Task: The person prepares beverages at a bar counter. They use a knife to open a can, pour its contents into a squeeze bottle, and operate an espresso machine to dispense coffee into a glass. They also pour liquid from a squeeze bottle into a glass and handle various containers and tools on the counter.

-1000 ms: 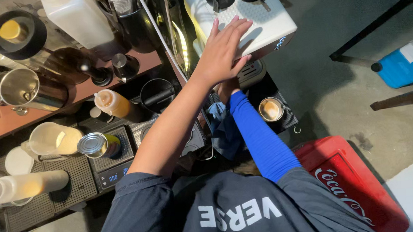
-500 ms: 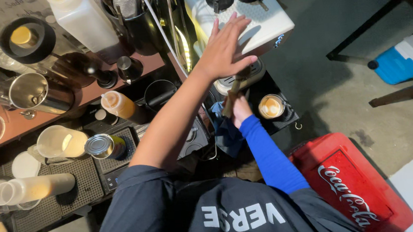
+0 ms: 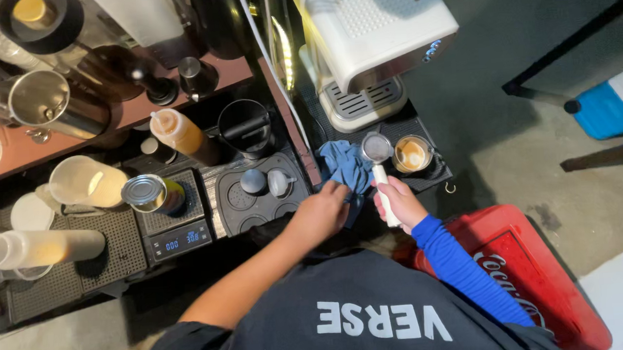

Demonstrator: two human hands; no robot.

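Now right hand (image 3: 399, 202) grips white handle of coffee scoop (image 3: 378, 148), held off machine (image 3: 375, 39). Left hand (image 3: 321, 214) grabs blue rag (image 3: 346, 167) beside it. Scoop looks empty; wiping not begun. Full cup (image 3: 412, 153) sits near.

The room is dim. A bright glare shines on the white coffee machine (image 3: 378, 35). Corners look dark and bent.

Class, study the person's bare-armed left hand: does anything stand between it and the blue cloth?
Nothing visible does. The left hand reaches the edge of the blue cloth, its fingertips on it. The right hand holds a white-handled portafilter just beside the cloth, not between them.
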